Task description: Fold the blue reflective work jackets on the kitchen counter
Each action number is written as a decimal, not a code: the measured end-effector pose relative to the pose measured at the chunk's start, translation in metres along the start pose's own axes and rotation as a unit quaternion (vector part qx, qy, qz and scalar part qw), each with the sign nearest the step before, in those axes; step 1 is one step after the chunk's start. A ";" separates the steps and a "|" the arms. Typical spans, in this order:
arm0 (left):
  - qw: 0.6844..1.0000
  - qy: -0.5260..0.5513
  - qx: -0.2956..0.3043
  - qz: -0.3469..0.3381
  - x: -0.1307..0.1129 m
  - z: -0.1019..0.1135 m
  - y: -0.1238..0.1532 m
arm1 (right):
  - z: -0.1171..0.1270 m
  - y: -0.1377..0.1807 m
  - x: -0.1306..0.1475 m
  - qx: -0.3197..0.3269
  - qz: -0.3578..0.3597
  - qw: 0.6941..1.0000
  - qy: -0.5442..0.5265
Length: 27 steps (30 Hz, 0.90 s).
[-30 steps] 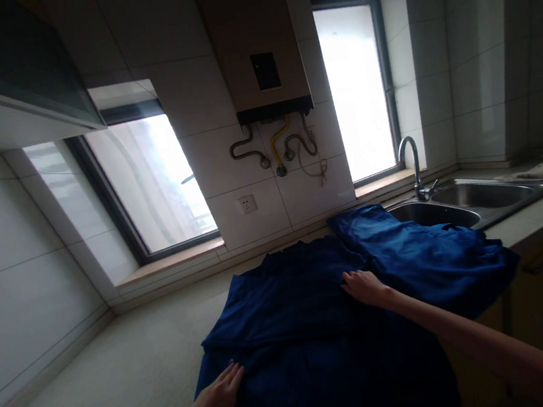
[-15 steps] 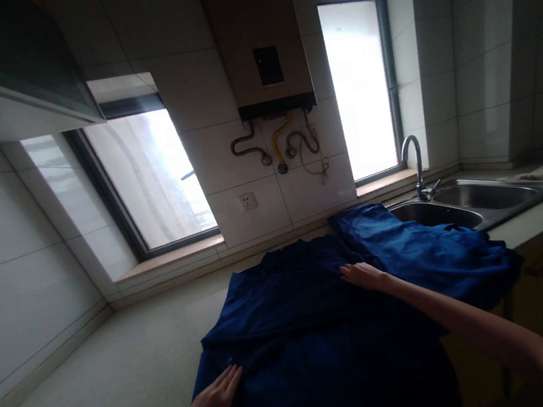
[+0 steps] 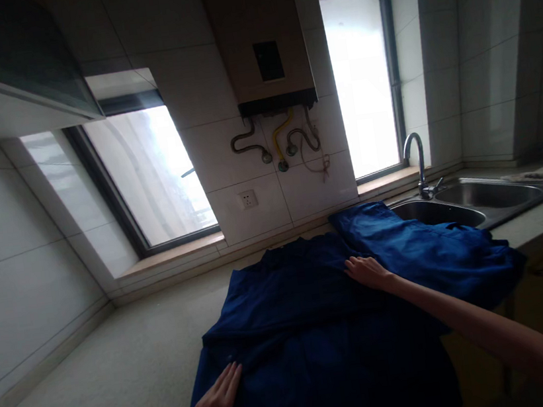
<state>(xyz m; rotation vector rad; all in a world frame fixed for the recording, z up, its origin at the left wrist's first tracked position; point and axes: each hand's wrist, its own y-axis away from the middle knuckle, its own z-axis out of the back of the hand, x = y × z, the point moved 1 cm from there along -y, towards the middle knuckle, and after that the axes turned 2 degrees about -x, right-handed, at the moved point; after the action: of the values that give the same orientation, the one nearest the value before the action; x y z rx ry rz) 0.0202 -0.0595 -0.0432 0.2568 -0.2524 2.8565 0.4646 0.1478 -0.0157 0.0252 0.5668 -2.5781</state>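
Observation:
A dark blue garment (image 3: 284,302), which looks like a work jacket, is spread over the counter and down past its front edge. My left hand (image 3: 215,401) lies on its lower left part, fingers stretched out flat. A small shiny spot, perhaps a button, shows just above those fingertips. Farther up and to the right, my right hand (image 3: 368,272) rests on the cloth with its fingers bent, pinching at the fabric. Beside it lies a brighter blue folded cloth piece (image 3: 422,250); I cannot tell whether it is part of the same garment.
A steel double sink (image 3: 490,191) with a curved faucet (image 3: 419,164) is set into the counter (image 3: 117,364) at right, close to the blue cloth. On the wall hangs a water heater (image 3: 260,38) with pipes beneath. A cabinet (image 3: 8,71) juts out at upper left.
My right hand has shifted very slightly right and up on the cloth. My left hand stays nearly in place, and the garment lies almost the same. The view has moved a little.

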 end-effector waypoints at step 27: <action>0.930 0.360 -0.052 0.050 -0.303 0.076 -0.212 | -0.025 0.002 -0.092 0.093 -0.073 0.946 -0.303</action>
<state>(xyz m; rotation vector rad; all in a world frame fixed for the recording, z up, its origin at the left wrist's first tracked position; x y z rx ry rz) 0.3778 0.0541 0.0021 -0.8314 -0.2625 2.7906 0.5437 0.1989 -0.0282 -0.7435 0.0931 -2.5741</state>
